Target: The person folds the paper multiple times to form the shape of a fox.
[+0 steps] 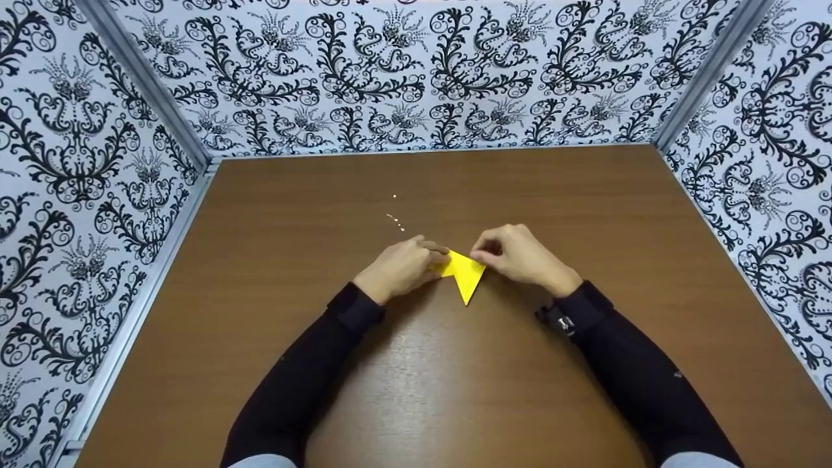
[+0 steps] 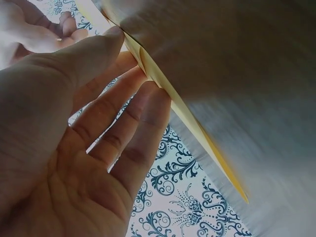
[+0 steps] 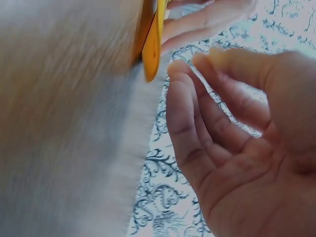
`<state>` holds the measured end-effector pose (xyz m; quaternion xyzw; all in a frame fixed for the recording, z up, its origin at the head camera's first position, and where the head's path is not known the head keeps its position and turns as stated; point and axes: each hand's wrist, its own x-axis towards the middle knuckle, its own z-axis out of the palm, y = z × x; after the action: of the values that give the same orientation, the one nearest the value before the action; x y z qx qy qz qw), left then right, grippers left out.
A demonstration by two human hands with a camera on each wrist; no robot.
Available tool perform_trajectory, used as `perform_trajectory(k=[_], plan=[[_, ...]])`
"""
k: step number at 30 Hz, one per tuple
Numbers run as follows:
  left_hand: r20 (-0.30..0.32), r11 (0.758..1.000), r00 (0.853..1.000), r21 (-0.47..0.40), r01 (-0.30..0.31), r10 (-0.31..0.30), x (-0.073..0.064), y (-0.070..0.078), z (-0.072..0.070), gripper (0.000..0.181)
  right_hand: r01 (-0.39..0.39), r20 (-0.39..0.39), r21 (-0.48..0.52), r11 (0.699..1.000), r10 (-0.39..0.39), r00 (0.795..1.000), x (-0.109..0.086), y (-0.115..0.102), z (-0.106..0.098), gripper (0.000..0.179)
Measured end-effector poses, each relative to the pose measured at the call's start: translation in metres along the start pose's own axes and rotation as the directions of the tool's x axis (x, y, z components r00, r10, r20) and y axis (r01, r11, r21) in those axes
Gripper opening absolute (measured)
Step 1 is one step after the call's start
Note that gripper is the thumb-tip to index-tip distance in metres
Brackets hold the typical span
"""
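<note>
**Folds made, flattening perhaps left**

On the brown table [image 1: 416,390], the left hand [image 1: 404,268] rests near-straight, parted fingers on the left part of the yellow paper [image 1: 465,274]; the right hand [image 1: 522,255], loosely curved and gripping nothing, is just beside its right corner. The paper lies mid-table, folded, its layers gaping. White specks [image 1: 402,229] lie farther off.
</note>
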<state>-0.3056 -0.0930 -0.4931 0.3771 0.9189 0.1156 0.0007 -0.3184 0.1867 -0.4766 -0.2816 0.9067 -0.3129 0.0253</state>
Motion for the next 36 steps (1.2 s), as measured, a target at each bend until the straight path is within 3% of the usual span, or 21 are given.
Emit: perform_trajectory(k=[4, 15, 27, 36], plan=[[0.006, 1.000, 1.000, -0.010, 0.011, -0.011, -0.001, -0.001, 0.001, 0.037, -0.079, 0.011, 0.004, 0.997, 0.079, 0.997, 0.017, 0.006, 0.002, 0.007], [0.001, 1.000, 1.000, -0.015, -0.012, 0.012, 0.002, 0.001, 0.000, 0.034, -0.112, 0.125, -0.059, 0.992, 0.119, 0.985, 0.059, 0.007, 0.012, 0.008], [-0.026, 0.999, 0.998, -0.021, -0.049, 0.049, 0.002, -0.001, 0.001, 0.014, -0.168, 0.134, -0.076, 0.983, 0.177, 0.975, 0.069, 0.003, 0.016, 0.007], [-0.047, 0.998, 0.997, 0.005, -0.065, 0.065, 0.001, -0.002, 0.001, 0.023, -0.203, 0.141, -0.097, 0.974, 0.215, 0.966, 0.071, -0.001, 0.017, 0.006]])
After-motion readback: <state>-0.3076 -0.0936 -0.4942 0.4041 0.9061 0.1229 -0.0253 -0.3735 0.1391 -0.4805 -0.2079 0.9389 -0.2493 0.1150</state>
